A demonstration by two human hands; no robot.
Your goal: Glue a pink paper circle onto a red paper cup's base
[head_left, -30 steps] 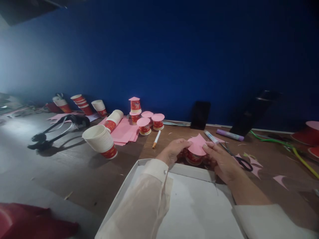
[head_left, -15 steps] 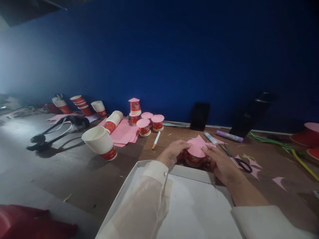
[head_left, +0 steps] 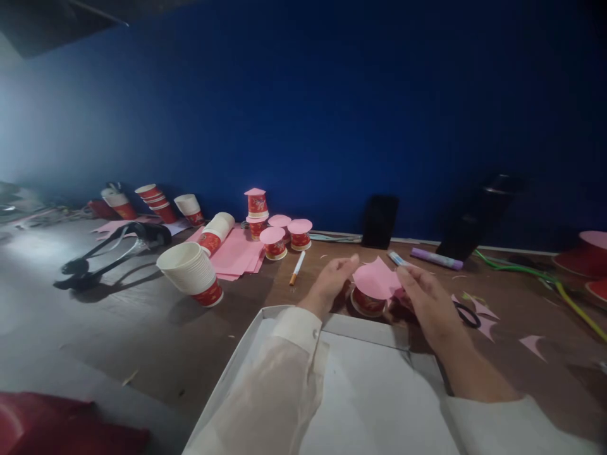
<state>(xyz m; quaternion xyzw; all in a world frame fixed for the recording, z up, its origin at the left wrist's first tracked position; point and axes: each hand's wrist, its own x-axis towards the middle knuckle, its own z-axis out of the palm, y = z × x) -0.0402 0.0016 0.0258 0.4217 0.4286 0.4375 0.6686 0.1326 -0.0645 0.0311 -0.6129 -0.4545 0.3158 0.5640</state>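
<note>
A short red patterned paper cup piece (head_left: 367,303) stands rim down just beyond the white box. A pink paper piece (head_left: 376,278), rounded with a pointed corner at the back, lies over its top. My left hand (head_left: 332,282) is beside it on the left, fingers apart from the paper and holding nothing. At the paper's right edge, the thumb and fingers of my right hand (head_left: 429,306) close on it; the lower fingers are partly hidden. Behind my right hand lie a glue tube (head_left: 396,258) and scissors (head_left: 467,315), mostly covered.
Several pink-topped cup pieces (head_left: 274,243) stand at the back, near pink paper sheets (head_left: 237,253). A cup stack (head_left: 190,272) and black headset (head_left: 109,253) are left. An orange-tipped marker (head_left: 297,268), purple glue stick (head_left: 436,258) and scraps (head_left: 532,345) lie about. The white box (head_left: 370,385) is nearest.
My left hand has let go of the pink paper and drawn slightly left. My right hand has shifted right to the paper's edge, uncovering more of it.
</note>
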